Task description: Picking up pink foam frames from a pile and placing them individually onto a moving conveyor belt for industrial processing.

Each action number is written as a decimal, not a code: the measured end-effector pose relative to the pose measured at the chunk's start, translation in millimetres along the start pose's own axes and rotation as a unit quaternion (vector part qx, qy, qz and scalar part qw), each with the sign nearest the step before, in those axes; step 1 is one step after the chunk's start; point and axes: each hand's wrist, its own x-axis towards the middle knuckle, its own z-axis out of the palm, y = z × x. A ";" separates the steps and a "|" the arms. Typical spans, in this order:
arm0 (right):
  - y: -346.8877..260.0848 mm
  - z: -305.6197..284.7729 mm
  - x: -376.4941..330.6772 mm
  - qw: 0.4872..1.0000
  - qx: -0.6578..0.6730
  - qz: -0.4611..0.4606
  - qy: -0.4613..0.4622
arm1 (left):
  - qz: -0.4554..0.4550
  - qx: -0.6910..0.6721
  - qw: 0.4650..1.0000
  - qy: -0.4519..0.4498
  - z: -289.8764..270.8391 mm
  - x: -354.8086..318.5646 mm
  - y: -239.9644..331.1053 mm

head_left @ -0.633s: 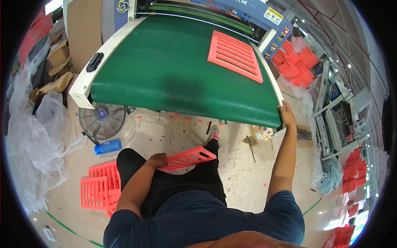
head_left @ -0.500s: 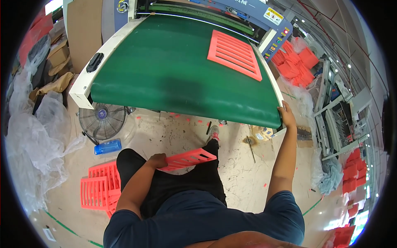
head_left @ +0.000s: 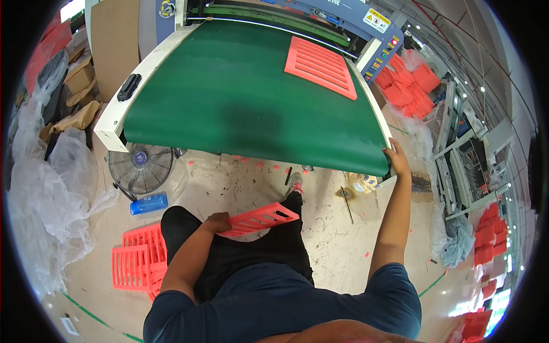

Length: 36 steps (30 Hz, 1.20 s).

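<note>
Below the belt's [head_left: 240, 97] near edge, left hand [head_left: 216, 222] grips red panel [head_left: 260, 218].

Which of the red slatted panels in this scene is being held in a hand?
The red panel above the person's lap, gripped at one end by the left hand. Another panel lies on the green belt; the stack sits on the floor.

Brightly and evenly lit from overhead, with small ceiling lamps glinting at the far right. Soft dark shadow cast across the middle of the green conveyor belt [head_left: 246, 91]. Mild glare on the pale floor [head_left: 246, 183] and on crumpled clear plastic sheeting [head_left: 46, 194] at left. Strong fisheye bending of straight edges toward a black circular rim. Centre sharp; outer margins slightly smeared and darker.
</note>
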 end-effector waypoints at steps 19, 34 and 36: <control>-16.5 1.0 -9.3 0.999 -0.031 0.001 0.019 | 0.005 -0.013 1.000 0.024 0.0 -2.5 0.8; -17.9 1.5 -9.8 0.998 -0.054 0.007 0.028 | 0.012 -0.009 1.000 0.020 -0.7 -3.0 0.6; -17.3 1.0 -10.2 0.998 -0.053 0.000 0.030 | 0.009 -0.005 1.000 0.019 -0.6 -2.7 2.1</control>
